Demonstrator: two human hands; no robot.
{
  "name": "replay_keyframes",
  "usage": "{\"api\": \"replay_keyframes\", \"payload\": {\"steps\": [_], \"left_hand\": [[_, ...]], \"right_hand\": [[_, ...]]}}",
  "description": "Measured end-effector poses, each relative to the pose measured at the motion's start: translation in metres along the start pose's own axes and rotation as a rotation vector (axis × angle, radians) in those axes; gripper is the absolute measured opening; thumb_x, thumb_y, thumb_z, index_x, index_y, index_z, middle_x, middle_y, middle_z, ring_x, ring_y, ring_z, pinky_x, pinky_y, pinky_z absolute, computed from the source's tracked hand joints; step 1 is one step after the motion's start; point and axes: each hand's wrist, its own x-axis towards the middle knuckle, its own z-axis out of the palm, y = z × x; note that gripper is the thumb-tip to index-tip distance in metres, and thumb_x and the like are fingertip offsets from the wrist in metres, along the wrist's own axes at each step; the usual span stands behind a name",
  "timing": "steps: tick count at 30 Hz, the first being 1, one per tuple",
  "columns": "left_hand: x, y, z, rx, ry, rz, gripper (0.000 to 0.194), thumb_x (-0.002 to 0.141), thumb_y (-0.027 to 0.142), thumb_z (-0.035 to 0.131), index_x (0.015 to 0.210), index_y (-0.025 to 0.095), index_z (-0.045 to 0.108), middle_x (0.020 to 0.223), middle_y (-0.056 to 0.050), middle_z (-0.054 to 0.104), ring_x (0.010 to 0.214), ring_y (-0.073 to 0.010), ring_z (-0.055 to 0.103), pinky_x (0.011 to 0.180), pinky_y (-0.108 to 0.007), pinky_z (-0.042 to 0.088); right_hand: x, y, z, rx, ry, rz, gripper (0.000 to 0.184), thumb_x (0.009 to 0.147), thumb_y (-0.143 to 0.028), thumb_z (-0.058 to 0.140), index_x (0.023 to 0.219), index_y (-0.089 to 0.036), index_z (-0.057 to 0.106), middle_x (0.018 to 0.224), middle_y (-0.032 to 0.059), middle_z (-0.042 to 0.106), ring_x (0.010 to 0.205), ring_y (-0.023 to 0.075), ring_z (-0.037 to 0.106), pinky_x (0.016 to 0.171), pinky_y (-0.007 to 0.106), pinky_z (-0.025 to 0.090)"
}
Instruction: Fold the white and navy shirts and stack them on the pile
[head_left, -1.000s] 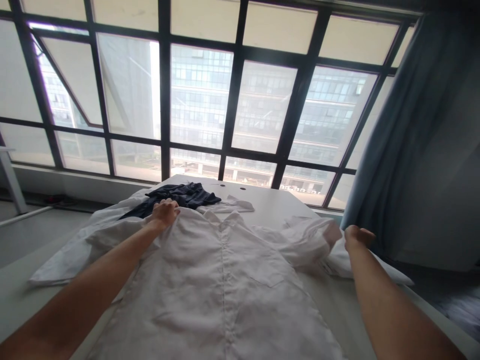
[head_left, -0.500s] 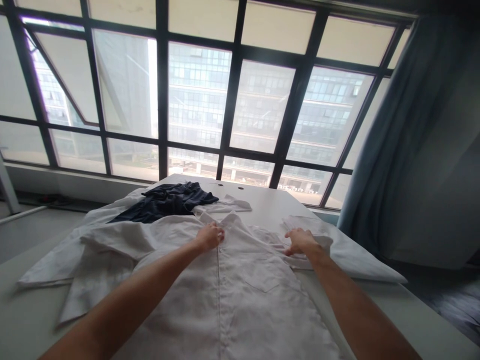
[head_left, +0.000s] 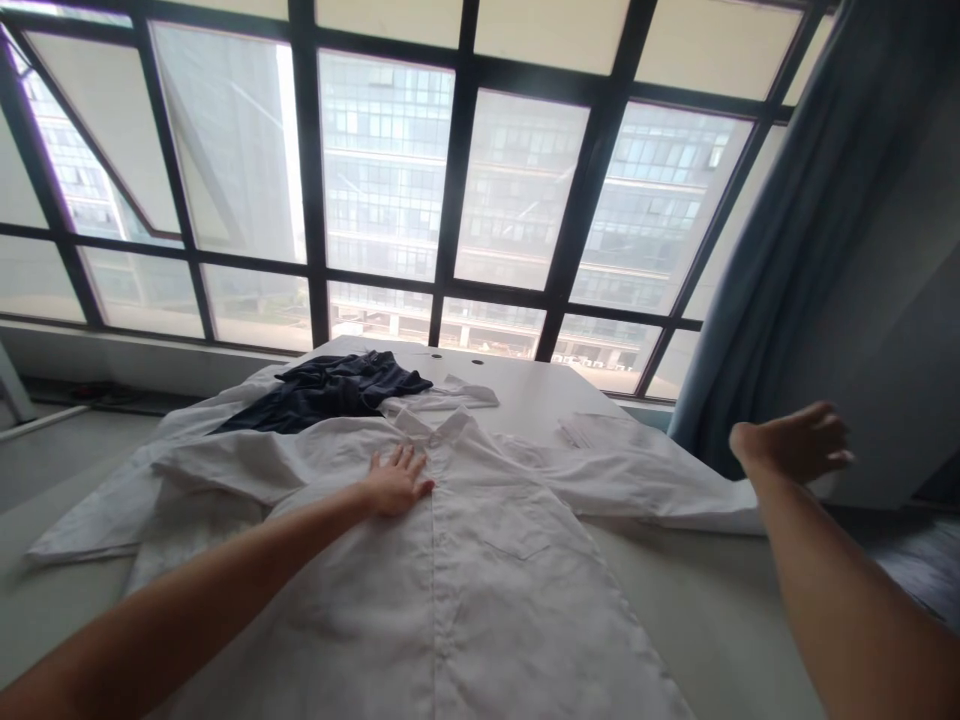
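Observation:
A white button-up shirt (head_left: pixel 465 590) lies face up on a white table (head_left: pixel 697 610), collar toward the window. My left hand (head_left: pixel 395 482) lies flat on its chest just left of the button line, fingers spread. My right hand (head_left: pixel 796 443) is out past the table's right edge, at the end of the shirt's stretched right sleeve (head_left: pixel 645 485). Its fingers are extended and it holds nothing that I can see.
A dark navy garment (head_left: pixel 330 390) lies at the far end of the table, with another white garment (head_left: pixel 97 510) under the shirt at left. A blue-grey curtain (head_left: pixel 817 250) hangs at right. A large gridded window (head_left: pixel 450 170) fills the back.
My right hand has swept from the shirt's right shoulder out along the sleeve past the table edge, leaving the sleeve flat. My left hand opened flat on the chest.

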Motion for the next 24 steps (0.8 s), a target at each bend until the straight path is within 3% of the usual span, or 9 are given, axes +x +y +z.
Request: {"api": "replay_keyframes", "payload": {"steps": [1,3,5,8,11,14,19,22,24], "left_hand": [[0.0,0.0,0.001,0.0,0.0,0.01,0.074,0.097,0.063,0.018,0.157,0.019,0.022,0.163,-0.018,0.007,0.151,-0.0358,0.004,0.112,-0.069,0.006],[0.003,0.001,0.001,0.001,0.003,0.029,0.072,0.098,0.061,0.018,0.157,0.019,0.021,0.163,-0.017,0.006,0.151,-0.0338,0.002,0.114,-0.066,0.004],[0.008,0.001,0.001,0.0,0.008,0.049,0.072,0.098,0.061,0.019,0.157,0.02,0.022,0.163,-0.016,0.006,0.151,-0.033,0.002,0.114,-0.065,0.003],[0.018,-0.006,0.0,-0.005,0.025,0.09,0.071,0.098,0.062,0.021,0.156,0.02,0.024,0.163,-0.017,0.008,0.151,-0.0329,0.004,0.114,-0.066,0.004],[0.029,-0.017,-0.003,0.002,0.04,0.112,0.07,0.098,0.062,0.022,0.155,0.021,0.026,0.163,-0.016,0.01,0.151,-0.0317,0.007,0.115,-0.062,0.006],[0.039,-0.026,-0.008,0.014,0.05,0.101,0.07,0.099,0.061,0.022,0.155,0.021,0.027,0.164,-0.013,0.013,0.151,-0.0298,0.01,0.118,-0.057,0.008],[0.048,-0.016,-0.017,0.075,0.182,0.051,0.061,0.099,0.055,0.029,0.15,0.023,0.039,0.158,-0.012,0.033,0.148,-0.0297,0.023,0.118,-0.051,0.015],[0.037,-0.001,-0.015,0.144,0.348,-0.012,0.051,0.099,0.045,0.037,0.141,0.021,0.052,0.148,-0.014,0.049,0.143,-0.0322,0.032,0.116,-0.052,0.019],[0.019,0.005,-0.008,0.163,0.387,0.02,0.046,0.099,0.041,0.037,0.132,0.019,0.06,0.143,-0.016,0.053,0.136,-0.033,0.042,0.114,-0.051,0.025]], "right_hand": [[-0.011,-0.012,-0.001,-0.015,0.0,-0.007,0.056,0.092,-0.021,0.05,0.146,-0.007,0.042,0.142,0.0345,0.041,0.133,0.0386,0.041,0.102,0.057,0.031],[-0.046,-0.052,0.0,0.015,-0.323,-0.222,0.044,0.094,-0.015,0.043,0.136,-0.008,0.055,0.134,0.0248,0.056,0.128,0.0315,0.05,0.105,0.047,0.035],[-0.094,-0.1,0.004,0.07,-0.626,-0.453,0.039,0.097,-0.023,0.042,0.129,-0.014,0.062,0.134,0.0165,0.059,0.127,0.0283,0.051,0.108,0.04,0.035],[-0.166,-0.154,0.015,0.111,-0.981,-0.672,0.05,0.098,-0.043,0.044,0.141,-0.02,0.053,0.147,0.0117,0.05,0.135,0.0275,0.044,0.112,0.037,0.031],[-0.211,-0.174,0.03,-0.013,-1.25,-0.654,0.067,0.097,-0.058,0.037,0.154,-0.022,0.033,0.161,0.0113,0.025,0.147,0.0323,0.023,0.116,0.053,0.022],[-0.224,-0.175,0.049,-0.032,-1.255,-0.607,0.068,0.099,-0.061,0.025,0.157,-0.025,0.023,0.165,0.0072,0.011,0.15,0.0327,0.01,0.115,0.063,0.013],[-0.215,-0.175,0.071,-0.015,-1.207,-0.611,0.069,0.099,-0.062,0.02,0.157,-0.024,0.024,0.165,0.0058,0.012,0.151,0.0293,0.008,0.118,0.058,0.009],[-0.21,-0.175,0.077,-0.032,-1.205,-0.605,0.07,0.098,-0.063,0.02,0.157,-0.024,0.023,0.165,0.0055,0.011,0.151,0.0288,0.008,0.118,0.057,0.008],[-0.208,-0.174,0.079,-0.04,-1.211,-0.6,0.07,0.098,-0.062,0.019,0.157,-0.024,0.022,0.165,0.005,0.011,0.151,0.0285,0.007,0.118,0.057,0.009]]}}
